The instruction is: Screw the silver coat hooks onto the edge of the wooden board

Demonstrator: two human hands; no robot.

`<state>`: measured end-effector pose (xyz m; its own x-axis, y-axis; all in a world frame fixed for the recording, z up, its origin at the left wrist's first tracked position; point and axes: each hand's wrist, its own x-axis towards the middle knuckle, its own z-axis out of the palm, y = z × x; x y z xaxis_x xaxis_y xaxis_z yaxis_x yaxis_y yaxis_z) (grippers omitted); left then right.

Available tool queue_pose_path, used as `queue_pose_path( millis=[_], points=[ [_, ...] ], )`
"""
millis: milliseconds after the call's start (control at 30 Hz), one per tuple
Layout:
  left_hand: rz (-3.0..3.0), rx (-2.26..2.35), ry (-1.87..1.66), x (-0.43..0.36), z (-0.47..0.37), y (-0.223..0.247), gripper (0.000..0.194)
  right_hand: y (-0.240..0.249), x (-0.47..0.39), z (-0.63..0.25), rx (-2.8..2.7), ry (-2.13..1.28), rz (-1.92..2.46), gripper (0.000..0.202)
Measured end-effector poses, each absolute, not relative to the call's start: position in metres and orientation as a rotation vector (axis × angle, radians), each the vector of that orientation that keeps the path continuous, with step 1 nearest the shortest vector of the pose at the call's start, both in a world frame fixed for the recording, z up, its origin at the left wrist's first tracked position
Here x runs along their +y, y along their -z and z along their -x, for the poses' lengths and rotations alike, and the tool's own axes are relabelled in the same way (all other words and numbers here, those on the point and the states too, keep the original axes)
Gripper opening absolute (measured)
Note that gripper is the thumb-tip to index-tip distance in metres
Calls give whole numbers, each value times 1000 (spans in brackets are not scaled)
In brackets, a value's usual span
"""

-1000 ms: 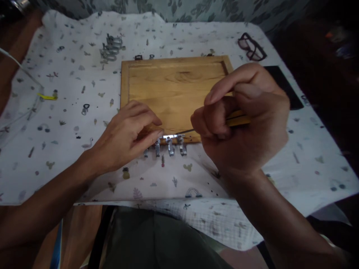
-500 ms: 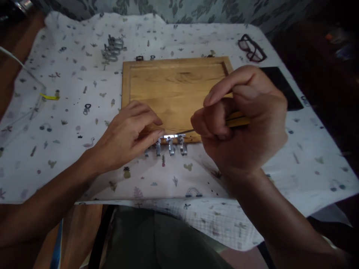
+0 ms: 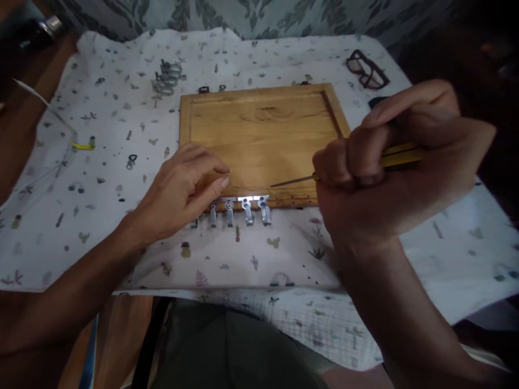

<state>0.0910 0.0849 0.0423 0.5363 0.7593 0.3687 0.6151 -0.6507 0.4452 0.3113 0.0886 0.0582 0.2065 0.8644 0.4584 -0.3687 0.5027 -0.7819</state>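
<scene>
A wooden board (image 3: 259,129) with a raised rim lies flat on the patterned cloth. Along its near edge sit several metal clips (image 3: 247,210) in a row, their curved ends hanging over the edge. My left hand (image 3: 182,189) rests on the board's near left corner, fingers bent and apart, thumb beside the clips; nothing shows in it. My right hand (image 3: 381,167) is closed round the yellow handle of a screwdriver (image 3: 294,181). Its thin shaft points left over the board, the tip a little above and right of the clips.
More metal clips (image 3: 167,78) stand in a group behind the board's left corner. Glasses (image 3: 367,70) lie at the back right. A yellow strip (image 3: 82,146) and a white cord (image 3: 44,102) are on the left. A dark flat object is partly hidden behind my right hand.
My right hand has moved right and the screwdriver tip has come away from the clips. My left hand has shifted slightly left, and more of the clips shows. The view has shifted a little.
</scene>
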Motion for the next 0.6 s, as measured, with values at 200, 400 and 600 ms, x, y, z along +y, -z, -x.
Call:
queue_pose_path(
  millis=[200,400,600],
  points=[
    [-2579,1088,-711,80,-104,-43,38,-60,83,-313,-1045,-908,621,20],
    [-2696,1046,-590,72,-129,-43,59,-61,78,-315,-1059,-940,663,24],
    [-2742,1107,-510,74,-137,-40,67,-65,71,-313,-974,-984,675,27]
  ],
)
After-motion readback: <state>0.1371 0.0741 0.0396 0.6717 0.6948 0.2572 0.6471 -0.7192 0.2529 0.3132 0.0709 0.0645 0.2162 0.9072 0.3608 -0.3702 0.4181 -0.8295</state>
